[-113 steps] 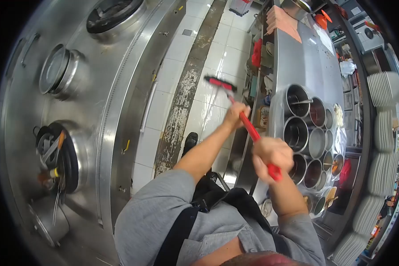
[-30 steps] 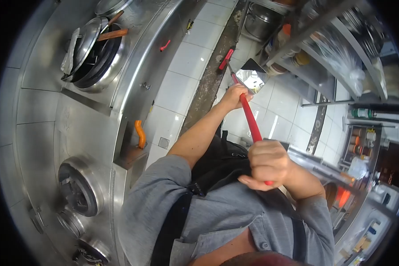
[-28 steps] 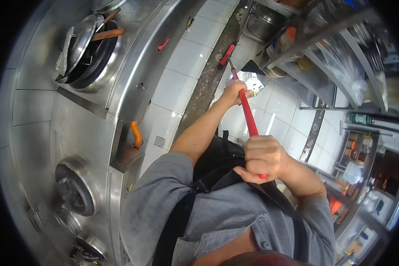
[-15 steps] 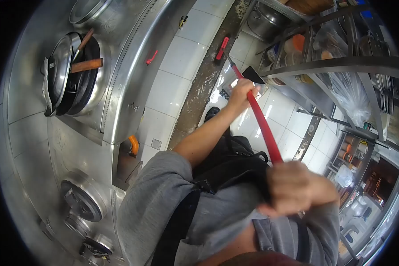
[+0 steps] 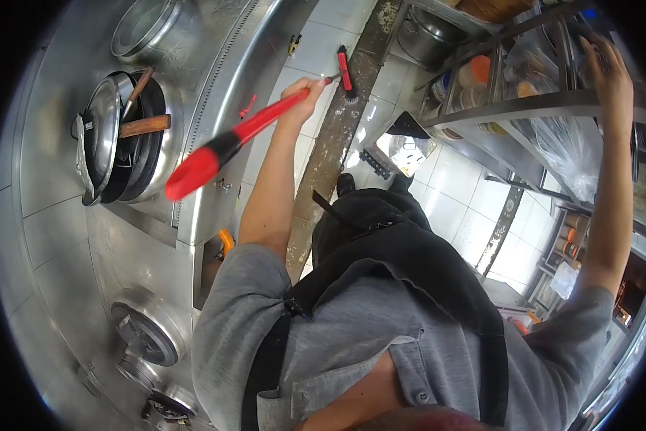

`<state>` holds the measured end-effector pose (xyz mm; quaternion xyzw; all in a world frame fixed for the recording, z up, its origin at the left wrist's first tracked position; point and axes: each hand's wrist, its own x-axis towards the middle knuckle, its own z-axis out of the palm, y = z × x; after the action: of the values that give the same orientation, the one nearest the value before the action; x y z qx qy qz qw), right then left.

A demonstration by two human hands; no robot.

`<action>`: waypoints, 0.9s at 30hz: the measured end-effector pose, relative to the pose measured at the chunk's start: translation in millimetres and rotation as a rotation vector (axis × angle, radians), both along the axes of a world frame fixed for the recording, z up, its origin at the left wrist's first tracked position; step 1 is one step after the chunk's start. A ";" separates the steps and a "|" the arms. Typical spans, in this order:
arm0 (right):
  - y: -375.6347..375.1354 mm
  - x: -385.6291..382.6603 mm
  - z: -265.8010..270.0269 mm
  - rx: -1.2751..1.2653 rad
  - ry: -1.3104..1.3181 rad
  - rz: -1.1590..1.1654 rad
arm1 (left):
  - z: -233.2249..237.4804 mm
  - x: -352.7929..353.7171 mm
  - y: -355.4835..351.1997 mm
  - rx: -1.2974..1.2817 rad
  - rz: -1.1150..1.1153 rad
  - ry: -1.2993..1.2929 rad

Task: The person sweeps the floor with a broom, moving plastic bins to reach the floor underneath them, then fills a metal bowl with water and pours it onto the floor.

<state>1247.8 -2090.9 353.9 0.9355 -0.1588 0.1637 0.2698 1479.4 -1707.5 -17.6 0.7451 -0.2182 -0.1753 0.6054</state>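
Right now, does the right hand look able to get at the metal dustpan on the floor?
Probably not without stooping. The right hand is up at the shelf rack, while the dustpan lies low on the floor tiles by the shoe. Nothing appears to block the way.

One red squeegee, one dustpan, two hands, perhaps four stove wells.

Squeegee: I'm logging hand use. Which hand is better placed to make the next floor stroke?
Left, probably: the left hand grips the squeegee handle, while the right hand is up at the shelf, far from it.
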 end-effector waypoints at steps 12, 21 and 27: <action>-199.2 -66.5 -53.6 -0.474 0.244 0.053 | -4.8 -35.6 47.7 -0.160 0.019 0.005; -93.7 -49.3 -27.9 -0.469 0.249 -0.117 | 17.4 -43.8 19.5 -0.100 0.009 0.002; -109.4 -56.5 -29.7 -0.601 0.192 0.015 | 20.6 -53.5 9.6 -0.139 0.007 0.006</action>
<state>1191.3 -2200.2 324.2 0.8263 -0.0700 0.1165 0.5467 1425.9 -1697.9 3.1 0.7015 -0.2256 -0.1599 0.6569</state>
